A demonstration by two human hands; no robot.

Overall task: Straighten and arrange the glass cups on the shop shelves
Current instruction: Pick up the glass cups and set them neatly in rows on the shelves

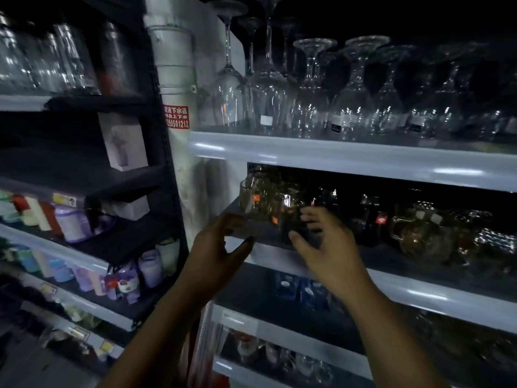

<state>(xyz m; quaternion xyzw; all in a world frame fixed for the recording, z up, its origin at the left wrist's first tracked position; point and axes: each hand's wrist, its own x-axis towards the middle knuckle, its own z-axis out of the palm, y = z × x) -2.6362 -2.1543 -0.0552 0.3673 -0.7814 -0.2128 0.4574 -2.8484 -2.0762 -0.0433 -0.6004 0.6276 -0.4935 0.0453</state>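
Fingers of both hands spread and empty, left hand [216, 242], right hand [321, 242] before glass cups [268, 200], wine glasses [279, 88] above

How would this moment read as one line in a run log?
left hand open, at shelf edge | right hand open, fingers by glass cups | grasp unclear | wine glasses above untouched

Shop: stocked shelves [363, 161] of glassware [268, 91]

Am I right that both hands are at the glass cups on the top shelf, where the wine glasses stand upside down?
Not quite. The head view shows the left hand and right hand at the glass cups on the shelf below; the wine glasses do stand upside down on the top shelf.
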